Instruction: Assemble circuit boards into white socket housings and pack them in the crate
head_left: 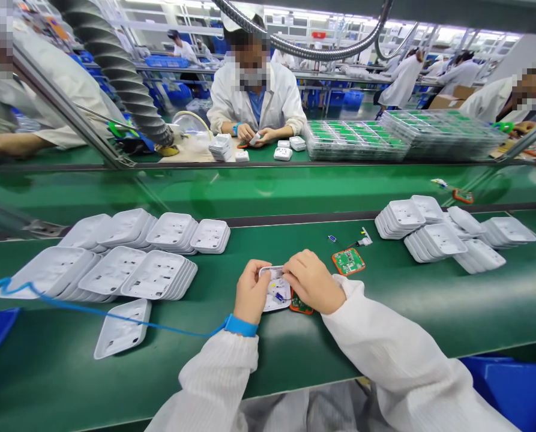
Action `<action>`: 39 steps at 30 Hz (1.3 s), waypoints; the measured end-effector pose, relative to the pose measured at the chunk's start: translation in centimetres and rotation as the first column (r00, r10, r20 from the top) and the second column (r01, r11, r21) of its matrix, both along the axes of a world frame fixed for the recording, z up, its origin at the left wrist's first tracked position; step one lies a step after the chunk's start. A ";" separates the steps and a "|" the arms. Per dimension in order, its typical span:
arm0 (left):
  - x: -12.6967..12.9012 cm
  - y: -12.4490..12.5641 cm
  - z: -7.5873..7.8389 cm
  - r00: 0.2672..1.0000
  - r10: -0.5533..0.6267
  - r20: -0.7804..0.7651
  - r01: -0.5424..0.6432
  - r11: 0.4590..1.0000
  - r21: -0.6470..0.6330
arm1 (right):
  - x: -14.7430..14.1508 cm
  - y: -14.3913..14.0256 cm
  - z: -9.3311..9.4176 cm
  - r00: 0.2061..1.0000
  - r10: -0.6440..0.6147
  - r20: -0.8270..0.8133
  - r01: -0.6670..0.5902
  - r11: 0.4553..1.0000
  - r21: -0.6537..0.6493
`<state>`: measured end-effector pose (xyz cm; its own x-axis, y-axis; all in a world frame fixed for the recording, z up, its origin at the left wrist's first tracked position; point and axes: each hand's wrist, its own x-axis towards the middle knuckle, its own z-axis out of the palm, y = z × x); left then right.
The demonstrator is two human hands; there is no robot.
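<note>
My left hand [252,292] grips the left side of a white plastic housing [275,300], with a blue strap round that wrist. The fingers of my right hand [315,282] are closed at the housing's upper right edge; what they pinch is hidden. Inside the housing lies a small blue part [280,296] with thin wires. A green circuit board [300,303] with an orange rim sits at the housing's right side, partly under my right hand. Another orange-rimmed board [349,261] lies farther right, near a white connector on a wire [364,239] and a small blue component [332,238].
Stacked white housings stand at left [159,273] and right [434,240]. One single housing [122,329] lies front left. A blue cord [159,327] runs from my wrist leftward. Across the green belt [258,189] a co-worker [258,102] handles a white part beside clear trays [355,144].
</note>
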<state>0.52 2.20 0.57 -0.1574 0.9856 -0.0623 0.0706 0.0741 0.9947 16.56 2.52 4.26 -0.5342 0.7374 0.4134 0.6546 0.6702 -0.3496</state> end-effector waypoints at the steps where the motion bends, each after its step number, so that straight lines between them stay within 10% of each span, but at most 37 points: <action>1: 0.1 0.0 -0.1 1.000 0.027 -0.004 -0.027 1.000 0.016 | -0.2 -0.1 0.0 1.000 -0.006 -0.016 0.005 1.000 -0.011; 11: 1.1 -0.5 -0.3 0.998 0.040 0.053 -0.039 0.999 -0.015 | -1.8 -0.6 -1.0 0.988 -0.090 0.127 0.107 0.985 -0.135; 39: 0.0 -0.6 -1.7 0.992 0.027 -0.121 -0.028 1.000 -0.006 | -1.6 0.6 -3.0 0.990 -0.008 0.140 -0.003 0.997 0.080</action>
<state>0.48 1.58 -1.18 -0.1909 0.9804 -0.0489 0.1883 0.0855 0.9784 14.91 3.11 1.28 -0.5892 0.7066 0.3920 0.6952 0.6905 -0.1997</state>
